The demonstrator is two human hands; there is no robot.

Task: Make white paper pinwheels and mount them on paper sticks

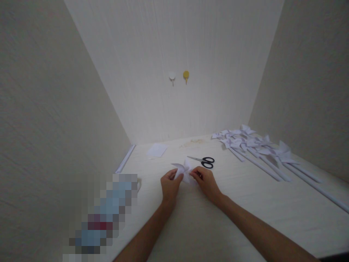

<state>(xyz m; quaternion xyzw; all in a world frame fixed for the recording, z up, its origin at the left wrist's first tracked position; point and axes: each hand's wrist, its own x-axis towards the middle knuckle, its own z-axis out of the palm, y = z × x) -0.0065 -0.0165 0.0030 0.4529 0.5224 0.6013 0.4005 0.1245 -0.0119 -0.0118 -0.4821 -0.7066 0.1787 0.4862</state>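
Observation:
Between my hands is a white paper pinwheel (pixel 185 171) with folded, curved blades. My left hand (pixel 170 183) grips its left side, thumb in front and fingers behind. At its right side my right hand (pixel 205 181) is closed in a pinch close to the pinwheel's middle; what the fingertips hold is too small to make out. Just beyond my right hand lies a pair of scissors (pixel 203 161) with black handles, its blades pointing left. A square sheet of white paper (pixel 157 149) rests on the table behind my left hand.
Several finished-looking paper pinwheels on white paper sticks (pixel 268 165) lie piled at the right. A rolled paper stick (pixel 125 159) lies along the left edge. A blurred-out object (pixel 109 211) stands at the lower left. Two hooks, one yellow (pixel 186 75), hang on the back wall.

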